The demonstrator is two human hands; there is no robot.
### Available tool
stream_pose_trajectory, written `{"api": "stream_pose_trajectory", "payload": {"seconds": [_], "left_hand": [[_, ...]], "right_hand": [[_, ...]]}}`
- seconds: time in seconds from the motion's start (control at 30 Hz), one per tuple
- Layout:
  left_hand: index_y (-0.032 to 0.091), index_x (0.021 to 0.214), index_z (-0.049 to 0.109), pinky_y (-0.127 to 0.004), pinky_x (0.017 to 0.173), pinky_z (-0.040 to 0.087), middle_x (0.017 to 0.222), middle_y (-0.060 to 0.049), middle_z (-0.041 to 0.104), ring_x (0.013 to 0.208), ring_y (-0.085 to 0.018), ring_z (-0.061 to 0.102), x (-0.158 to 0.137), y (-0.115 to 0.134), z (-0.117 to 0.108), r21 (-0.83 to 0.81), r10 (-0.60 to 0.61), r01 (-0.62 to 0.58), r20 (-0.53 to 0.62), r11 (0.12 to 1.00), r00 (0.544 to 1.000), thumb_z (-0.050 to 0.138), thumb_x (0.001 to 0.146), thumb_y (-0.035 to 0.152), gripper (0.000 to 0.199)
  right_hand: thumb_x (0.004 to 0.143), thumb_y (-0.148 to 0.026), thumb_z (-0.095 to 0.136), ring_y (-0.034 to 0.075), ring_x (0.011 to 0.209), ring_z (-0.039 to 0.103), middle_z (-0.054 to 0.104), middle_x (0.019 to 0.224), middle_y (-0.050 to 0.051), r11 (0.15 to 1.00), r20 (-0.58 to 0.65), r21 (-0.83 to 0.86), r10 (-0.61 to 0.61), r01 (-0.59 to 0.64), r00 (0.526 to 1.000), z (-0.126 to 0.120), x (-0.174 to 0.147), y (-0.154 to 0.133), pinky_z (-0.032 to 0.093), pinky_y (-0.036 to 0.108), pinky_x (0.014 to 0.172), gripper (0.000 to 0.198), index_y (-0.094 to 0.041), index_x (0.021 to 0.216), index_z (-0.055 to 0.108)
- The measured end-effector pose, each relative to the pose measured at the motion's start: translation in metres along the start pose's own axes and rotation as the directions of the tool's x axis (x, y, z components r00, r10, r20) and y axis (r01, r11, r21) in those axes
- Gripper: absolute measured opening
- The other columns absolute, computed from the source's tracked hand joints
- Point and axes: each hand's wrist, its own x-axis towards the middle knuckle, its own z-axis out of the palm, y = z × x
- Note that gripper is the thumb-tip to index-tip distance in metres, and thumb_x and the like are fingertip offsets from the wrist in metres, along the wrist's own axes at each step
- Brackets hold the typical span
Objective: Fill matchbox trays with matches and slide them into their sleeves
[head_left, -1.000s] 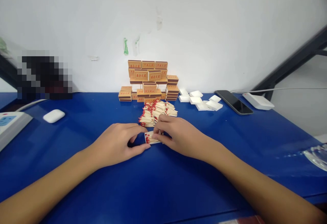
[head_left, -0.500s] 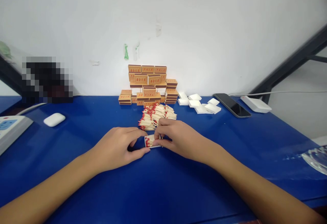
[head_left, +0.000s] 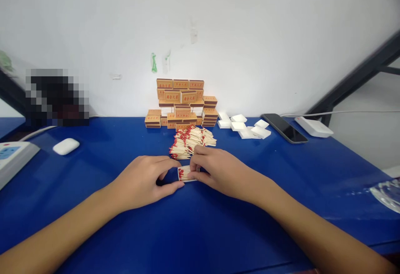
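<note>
Left hand grips a white tray by its left end on the blue table, matches inside; whether the right hand, over its right end, pinches any is unclear. Farther, stacked matchboxes stand before a pale wall.

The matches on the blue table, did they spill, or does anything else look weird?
The loose matches lie in an uneven heap, some slanting differently, but I can't tell whether they spilled. The white trays are jumbled at odd angles, beside the stacked matchboxes. A green mark looks odd on the pale wall.
</note>
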Motion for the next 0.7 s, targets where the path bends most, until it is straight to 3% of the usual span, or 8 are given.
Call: {"api": "stream_pose_trajectory", "payload": {"seconds": [0.37,0.57,0.7], "left_hand": [[0.020,0.107,0.072,-0.025,0.056,0.034,0.069,0.004,0.057,0.058,-0.012,0.051,-0.0005,0.0005,-0.0008,0.010,0.003,-0.003,0.005,1.000,1.000,0.065,0.097,0.043,0.026],[0.020,0.106,0.071,-0.025,0.055,0.034,0.068,0.005,0.056,0.058,-0.011,0.052,-0.0001,0.0002,-0.0003,0.006,0.005,-0.005,0.013,1.000,1.000,0.066,0.097,0.042,0.024],[0.020,0.106,0.071,-0.025,0.055,0.034,0.068,0.005,0.056,0.057,-0.011,0.051,0.0001,-0.0006,-0.0002,0.013,0.012,-0.012,0.004,1.000,1.000,0.065,0.097,0.042,0.025]], "right_hand": [[0.103,-0.018,0.059,0.016,0.084,0.060,0.064,0.100,0.005,1.000,-0.052,0.012,-0.014,0.014,0.999,0.0026,0.0032,-0.0017,0.042,0.029,0.072,0.014,-0.016,0.099,0.073],[0.104,-0.020,0.060,0.015,0.084,0.060,0.064,0.101,0.004,0.998,-0.053,0.043,-0.046,0.048,0.998,0.0034,0.0025,0.0003,0.041,0.028,0.073,0.015,-0.019,0.103,0.075],[0.100,-0.015,0.062,0.015,0.082,0.060,0.064,0.098,0.004,0.999,-0.108,0.026,-0.030,0.033,0.994,0.0057,0.0040,0.0006,0.041,0.028,0.072,0.011,-0.017,0.097,0.073]]}}
